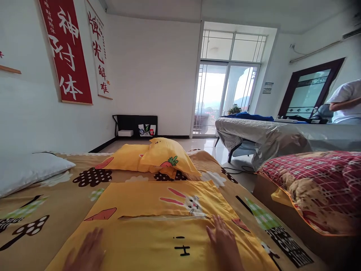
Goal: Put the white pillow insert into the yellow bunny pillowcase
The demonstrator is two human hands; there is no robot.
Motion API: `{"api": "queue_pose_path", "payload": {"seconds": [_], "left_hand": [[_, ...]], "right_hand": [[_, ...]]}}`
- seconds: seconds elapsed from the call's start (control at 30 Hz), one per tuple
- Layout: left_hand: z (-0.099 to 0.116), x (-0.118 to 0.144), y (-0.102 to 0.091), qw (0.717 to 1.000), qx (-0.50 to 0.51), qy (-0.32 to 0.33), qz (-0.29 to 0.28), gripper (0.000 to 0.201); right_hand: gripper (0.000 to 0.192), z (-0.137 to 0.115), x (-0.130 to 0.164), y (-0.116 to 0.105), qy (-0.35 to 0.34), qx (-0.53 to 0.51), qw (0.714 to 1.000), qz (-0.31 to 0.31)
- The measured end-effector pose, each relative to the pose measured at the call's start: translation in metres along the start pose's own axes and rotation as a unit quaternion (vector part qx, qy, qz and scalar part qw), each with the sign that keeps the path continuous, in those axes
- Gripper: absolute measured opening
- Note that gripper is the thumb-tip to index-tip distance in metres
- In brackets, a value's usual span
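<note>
The flat yellow pillowcase (146, 233) bears a pink-eared rabbit (193, 204) and black lettering (182, 248).

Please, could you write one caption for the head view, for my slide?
Left hand and right hand, palms down on a yellow rabbit-print cloth over a patterned sheet.

I count two hands (86, 248) (225, 241), one spread yellow pillowcase (135, 241), one white pillow (31, 172), one other person (346, 99).

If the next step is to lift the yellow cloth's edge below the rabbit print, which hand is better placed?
Probably the right hand: its fingertips lie close to the rabbit print on the yellow cloth. The left hand lies farther from the print.
</note>
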State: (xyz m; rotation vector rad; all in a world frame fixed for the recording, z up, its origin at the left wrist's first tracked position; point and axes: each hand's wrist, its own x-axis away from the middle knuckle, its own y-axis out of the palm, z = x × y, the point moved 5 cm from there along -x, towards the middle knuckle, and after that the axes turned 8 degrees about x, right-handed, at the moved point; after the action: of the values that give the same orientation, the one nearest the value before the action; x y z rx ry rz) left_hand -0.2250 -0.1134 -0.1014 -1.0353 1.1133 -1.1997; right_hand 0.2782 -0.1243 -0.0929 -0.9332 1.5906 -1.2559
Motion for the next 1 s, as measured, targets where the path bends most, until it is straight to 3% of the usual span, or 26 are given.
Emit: {"api": "queue_pose_path", "payload": {"seconds": [0.13,0.2,0.23,0.27,0.33,0.4,0.47,0.53,0.57,0.6,0.67,0.7,0.77,0.83,0.9,0.93,1.0], "left_hand": [[0.162,-0.056,-0.013,0.979,0.047,0.188,-0.063,0.060],[0.207,-0.087,-0.016,0.977,0.051,0.184,-0.097,0.061],[0.214,-0.101,-0.016,0.978,0.050,0.177,-0.101,0.059],[0.208,-0.113,-0.014,0.981,0.045,0.163,-0.099,0.058],[0.164,-0.133,-0.008,0.989,0.024,0.126,-0.074,0.057],[0.088,-0.152,0.001,0.997,-0.042,0.052,-0.049,0.052],[0.020,-0.169,0.008,0.993,-0.109,0.040,-0.024,0.055],[-0.015,-0.181,0.012,0.985,-0.154,0.072,0.000,0.060],[-0.019,-0.184,0.012,0.985,-0.162,0.051,0.011,0.062],[-0.011,-0.185,0.010,0.986,-0.161,0.028,0.024,0.062],[0.035,-0.182,0.005,0.990,-0.131,-0.007,0.043,0.062],[0.075,-0.179,0.004,0.993,-0.104,0.043,0.042,0.061],[0.156,-0.172,0.012,0.991,-0.022,0.132,-0.025,0.060],[0.215,-0.169,0.020,0.982,0.015,0.171,-0.079,0.062],[0.236,-0.173,0.024,0.981,0.022,0.174,-0.087,0.061],[0.231,-0.177,0.024,0.983,0.020,0.166,-0.077,0.060],[0.194,-0.188,0.020,0.990,0.005,0.136,-0.049,0.058]], "right_hand": [[0.055,-0.171,-0.027,-0.022,-0.245,-0.115,0.962,-0.041],[0.056,-0.216,-0.039,-0.015,-0.284,-0.117,0.950,-0.059],[0.055,-0.222,-0.046,-0.009,-0.285,-0.112,0.950,-0.066],[0.055,-0.216,-0.056,-0.003,-0.276,-0.106,0.953,-0.069],[0.057,-0.174,-0.081,0.007,-0.228,-0.089,0.967,-0.067],[0.060,-0.105,-0.108,0.011,-0.147,-0.068,0.985,-0.061],[0.059,-0.036,-0.130,0.013,-0.077,-0.049,0.994,-0.055],[0.053,0.008,-0.143,0.011,-0.039,-0.020,0.999,-0.028],[0.052,0.016,-0.147,0.010,-0.026,-0.013,0.999,-0.017],[0.051,0.013,-0.149,0.010,-0.019,-0.010,1.000,-0.008],[0.051,-0.022,-0.148,0.011,-0.025,-0.022,0.999,-0.001],[0.050,-0.050,-0.145,0.012,-0.042,-0.032,0.999,-0.001],[0.047,-0.116,-0.135,0.016,-0.114,-0.059,0.992,0.006],[0.043,-0.170,-0.124,0.019,-0.201,-0.086,0.976,0.016],[0.044,-0.188,-0.123,0.023,-0.234,-0.084,0.969,0.015],[0.046,-0.182,-0.128,0.025,-0.226,-0.074,0.971,0.009],[0.053,-0.144,-0.146,0.029,-0.173,-0.046,0.984,-0.009]]}}
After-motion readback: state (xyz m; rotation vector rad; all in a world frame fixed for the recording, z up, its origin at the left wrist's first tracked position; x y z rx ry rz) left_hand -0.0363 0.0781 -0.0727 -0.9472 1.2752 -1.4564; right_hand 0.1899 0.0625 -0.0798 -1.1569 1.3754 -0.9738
